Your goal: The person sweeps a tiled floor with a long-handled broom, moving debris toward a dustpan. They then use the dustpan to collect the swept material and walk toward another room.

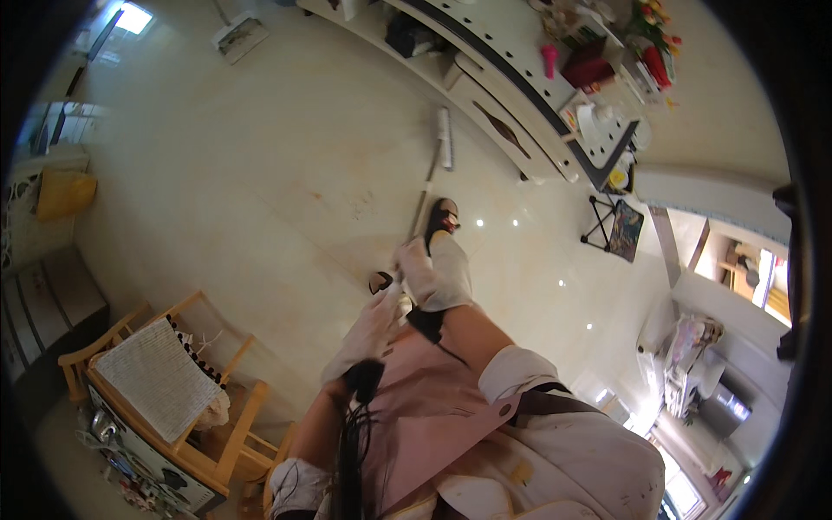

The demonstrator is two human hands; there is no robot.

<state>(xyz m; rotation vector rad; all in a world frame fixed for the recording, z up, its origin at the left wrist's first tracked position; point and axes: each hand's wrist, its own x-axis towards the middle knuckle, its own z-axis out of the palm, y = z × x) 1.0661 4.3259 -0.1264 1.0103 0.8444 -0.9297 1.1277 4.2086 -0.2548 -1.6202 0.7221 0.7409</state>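
Observation:
A long-handled broom (446, 140) with a pale, narrow head lies its bristle end on the shiny tiled floor, beside the base of the white cabinet. My right hand (414, 260), in a whitish glove, grips the pole (422, 208) of this broom. Lower on the picture, nearer my body, my left hand (388, 302) is closed around the upper end of the pole, also gloved. Black straps sit at both wrists. Small brownish crumbs (361, 207) lie on the floor left of the pole. My shoes show on either side of it, partly hidden by my hands.
A long white cabinet (484, 120) runs along the upper right, its top crowded with items. A dustpan (239, 39) stands far off at upper left. A folding stool (627, 231) is at right. Wooden chairs (244, 435) stand around a table at lower left.

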